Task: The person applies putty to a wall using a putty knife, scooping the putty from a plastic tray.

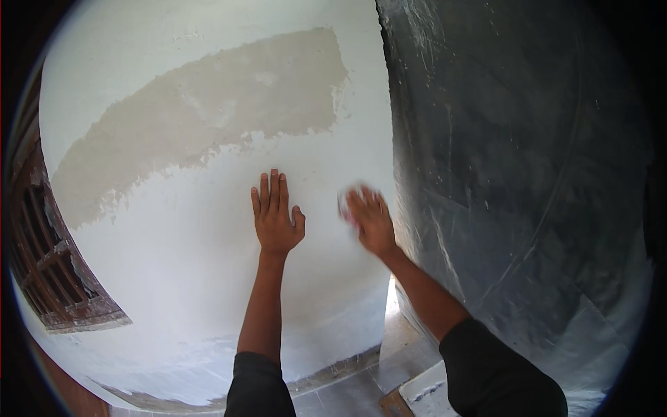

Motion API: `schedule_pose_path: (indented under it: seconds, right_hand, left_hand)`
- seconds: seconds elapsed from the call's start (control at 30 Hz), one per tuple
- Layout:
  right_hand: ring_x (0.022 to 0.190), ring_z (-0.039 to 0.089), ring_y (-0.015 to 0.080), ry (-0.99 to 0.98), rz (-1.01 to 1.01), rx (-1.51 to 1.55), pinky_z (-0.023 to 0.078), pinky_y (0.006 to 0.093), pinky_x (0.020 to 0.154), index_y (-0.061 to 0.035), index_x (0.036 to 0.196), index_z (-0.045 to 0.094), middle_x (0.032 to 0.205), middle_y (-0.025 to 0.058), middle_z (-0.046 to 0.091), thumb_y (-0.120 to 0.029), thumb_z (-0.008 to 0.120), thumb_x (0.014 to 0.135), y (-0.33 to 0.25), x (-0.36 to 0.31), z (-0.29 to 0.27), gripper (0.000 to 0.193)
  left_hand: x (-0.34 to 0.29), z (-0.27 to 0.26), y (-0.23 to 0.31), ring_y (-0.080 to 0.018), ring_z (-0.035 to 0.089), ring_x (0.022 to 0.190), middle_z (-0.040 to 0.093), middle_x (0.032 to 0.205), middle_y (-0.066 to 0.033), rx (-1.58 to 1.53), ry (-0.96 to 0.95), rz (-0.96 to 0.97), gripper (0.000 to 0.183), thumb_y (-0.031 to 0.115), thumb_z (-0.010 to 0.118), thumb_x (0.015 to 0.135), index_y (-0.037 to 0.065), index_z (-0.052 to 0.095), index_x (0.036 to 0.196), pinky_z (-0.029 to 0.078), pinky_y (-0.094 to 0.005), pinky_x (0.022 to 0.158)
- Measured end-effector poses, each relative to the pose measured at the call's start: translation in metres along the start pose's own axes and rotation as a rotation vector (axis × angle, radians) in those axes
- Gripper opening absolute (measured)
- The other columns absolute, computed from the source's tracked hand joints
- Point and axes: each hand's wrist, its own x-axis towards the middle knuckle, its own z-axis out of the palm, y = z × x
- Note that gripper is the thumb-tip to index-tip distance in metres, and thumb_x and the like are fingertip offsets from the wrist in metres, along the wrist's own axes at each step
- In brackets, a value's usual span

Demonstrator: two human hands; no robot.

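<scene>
My left hand (276,221) rests flat against a white plastered wall (208,257), fingers stretched upward and thumb out to the side, with nothing in it. Farther right, near the wall's vertical edge, my right hand (375,221) presses toward the same surface and is smeared by motion. Under its fingers shows a thin, pale piece with a reddish part (347,212); blur and the fingers hide what kind of thing it is. Above both hands spreads a beige-grey patch (257,83) with a ragged lower border, duller than the white around it.
Dark plastic sheeting (514,153) hangs along the right, close to my right forearm. A brown wooden window grille (52,257) is set at the far left. Below are grey floor tiles (333,396) and a pale block (425,389) with a brown corner.
</scene>
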Motion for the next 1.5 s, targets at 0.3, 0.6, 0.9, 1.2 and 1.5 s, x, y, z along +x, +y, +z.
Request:
schedule_pose_path:
  seconds: [0.3, 0.6, 0.9, 1.2, 1.5]
  right_hand:
    - [0.110, 0.066, 0.0177, -0.393, 1.419, 0.988, 0.050, 0.0299, 0.095, -0.0017, 0.138, 0.062, 0.125, 0.0124, 0.070, 0.001, 0.044, 0.086, -0.038, -0.334, -0.047, 0.055]
    - [0.104, 0.065, 0.0213, -0.223, 2.042, 1.233, 0.055, 0.0367, 0.090, -0.0027, 0.142, 0.056, 0.114, 0.0061, 0.062, 0.005, 0.054, 0.088, -0.059, -0.440, -0.128, 0.055]
    - [0.108, 0.069, 0.0232, -0.803, 1.832, 0.436, 0.053, 0.0333, 0.095, -0.0049, 0.135, 0.064, 0.123, 0.0136, 0.071, 0.006, 0.050, 0.086, -0.101, -0.650, -0.221, 0.052]
    - [0.119, 0.064, 0.0363, -1.004, 1.206, 0.411, 0.049, 0.0457, 0.102, -0.0027, 0.123, 0.066, 0.123, 0.0185, 0.069, 0.008, 0.056, 0.085, -0.142, -0.705, -0.202, 0.041]
    - [0.132, 0.048, 0.0290, -1.360, 0.751, -0.006, 0.039, 0.0487, 0.101, -0.0085, 0.134, 0.056, 0.141, 0.0095, 0.054, -0.002, 0.065, 0.078, -0.186, -0.731, -0.190, 0.057]
  left_hand:
    - [-0.194, 0.008, 0.122, -0.0496, 0.011, 0.154, 0.020, 0.165, -0.0277, -0.342, -0.482, -0.164, 0.090, 0.013, 0.064, 0.079, -0.005, 0.024, 0.157, 0.012, -0.0634, 0.122]
    - [-0.413, -0.043, 0.334, -0.0453, 0.011, 0.155, 0.018, 0.167, -0.0233, -0.601, -1.140, -0.536, 0.087, 0.014, 0.063, 0.078, -0.004, 0.027, 0.156, 0.014, -0.0560, 0.125]
    - [-0.554, -0.089, 0.445, -0.0443, 0.013, 0.154, 0.020, 0.165, -0.0240, -0.618, -1.471, -0.689, 0.082, 0.016, 0.062, 0.080, -0.005, 0.031, 0.153, 0.015, -0.0530, 0.126]
    - [-0.631, -0.082, 0.453, -0.0475, 0.012, 0.154, 0.014, 0.167, -0.0254, -0.642, -1.470, -0.690, 0.086, 0.015, 0.058, 0.084, -0.004, 0.018, 0.158, 0.017, -0.0574, 0.124]
    - [-0.655, -0.086, 0.460, -0.0453, 0.014, 0.154, 0.010, 0.168, -0.0237, -0.661, -1.406, -0.699, 0.079, 0.022, 0.052, 0.096, 0.000, 0.013, 0.161, 0.016, -0.0579, 0.124]
